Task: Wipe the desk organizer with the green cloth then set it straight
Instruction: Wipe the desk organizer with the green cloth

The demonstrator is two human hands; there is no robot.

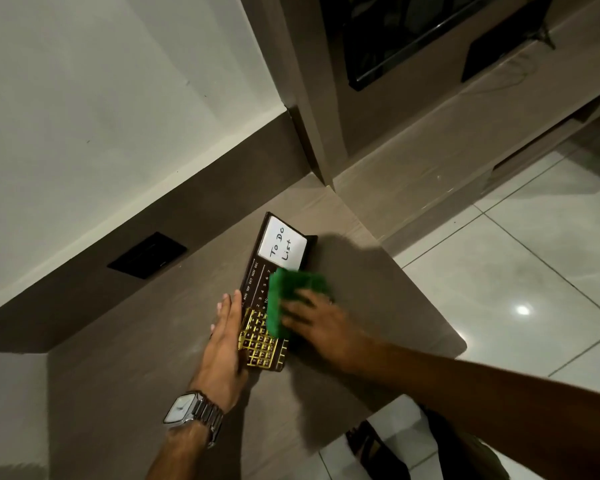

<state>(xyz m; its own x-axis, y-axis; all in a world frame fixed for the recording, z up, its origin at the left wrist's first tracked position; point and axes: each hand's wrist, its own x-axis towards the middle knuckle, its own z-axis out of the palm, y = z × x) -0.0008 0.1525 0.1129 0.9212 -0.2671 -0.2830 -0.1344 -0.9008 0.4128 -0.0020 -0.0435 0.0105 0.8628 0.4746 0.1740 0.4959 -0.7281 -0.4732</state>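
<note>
The desk organizer (257, 285) is a dark brown slab with a white "To Do List" note, month and date markings and a gold calendar grid. It lies at an angle on the brown desk (153, 341). My left hand (224, 344) rests flat against its left edge, fingers straight, steadying it. My right hand (321, 327) presses the green cloth (293, 292) onto the organizer's middle and right side, and is blurred. The cloth hides part of the date markings.
A black socket plate (148, 255) sits in the brown back panel on the left. The desk's rounded right corner (459, 344) borders a glossy tiled floor (534, 271). A cabinet with a dark screen (413, 39) stands beyond. A wristwatch (187, 412) is on my left wrist.
</note>
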